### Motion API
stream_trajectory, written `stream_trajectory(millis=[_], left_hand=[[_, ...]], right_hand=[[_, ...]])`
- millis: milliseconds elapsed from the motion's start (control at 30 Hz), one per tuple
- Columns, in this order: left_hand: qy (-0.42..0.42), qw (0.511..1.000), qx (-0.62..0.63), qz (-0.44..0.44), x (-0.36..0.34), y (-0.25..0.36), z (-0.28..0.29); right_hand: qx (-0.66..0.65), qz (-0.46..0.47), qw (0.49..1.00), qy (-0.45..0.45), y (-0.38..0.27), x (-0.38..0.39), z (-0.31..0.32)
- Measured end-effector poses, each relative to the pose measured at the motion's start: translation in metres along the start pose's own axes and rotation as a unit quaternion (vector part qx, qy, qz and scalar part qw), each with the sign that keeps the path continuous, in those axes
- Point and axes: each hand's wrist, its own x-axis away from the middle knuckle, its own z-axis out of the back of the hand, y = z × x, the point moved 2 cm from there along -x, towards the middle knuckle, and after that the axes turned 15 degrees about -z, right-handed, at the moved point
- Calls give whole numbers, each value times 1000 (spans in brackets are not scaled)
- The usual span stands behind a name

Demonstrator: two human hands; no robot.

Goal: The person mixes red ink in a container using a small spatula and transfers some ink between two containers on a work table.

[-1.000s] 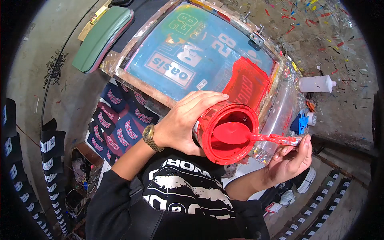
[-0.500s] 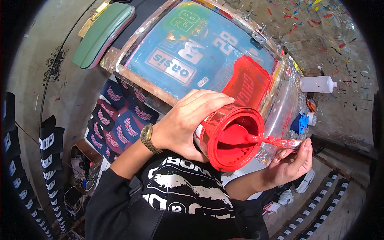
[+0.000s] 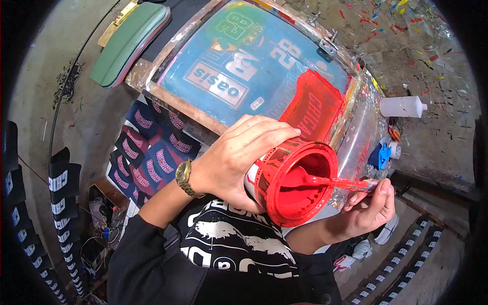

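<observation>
My left hand (image 3: 239,157) is wrapped over the side of a can (image 3: 273,198) of red ink, which it holds tilted with the mouth toward me and to the right. Red coats the can's rim and inner wall. Pinched by its end in the fingers of my right hand (image 3: 370,209) is a spoon (image 3: 345,183) smeared with red, its bowl inside the can's mouth. Beyond the can lies a blue printing screen (image 3: 203,56) in a wooden frame, with a patch of red ink (image 3: 312,101) across its near right part.
A white plastic bottle (image 3: 401,107) lies right of the screen, near a blue cloth or glove (image 3: 379,156). A green padded board (image 3: 127,43) sits at the far left. Printed dark fabric pieces (image 3: 147,152) lie left of my arm; rows of similar pieces (image 3: 60,180) line the floor.
The can has tipped a little and shifted slightly down and right. The spoon's bowl has moved within the can, and my right hand has shifted slightly left with its handle.
</observation>
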Motion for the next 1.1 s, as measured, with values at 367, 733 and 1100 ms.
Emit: stream_trajectory(millis=[367, 733, 1100], left_hand=[[0, 1000, -30, 8, 0, 2, -1], [4, 1000, -26, 9, 4, 0, -5], [8, 999, -32, 18, 5, -2, -4]], right_hand=[[220, 127, 943, -215, 0, 6, -12], [-53, -5, 999, -5, 2, -4, 2], [-148, -26, 989, -13, 17, -20, 20]])
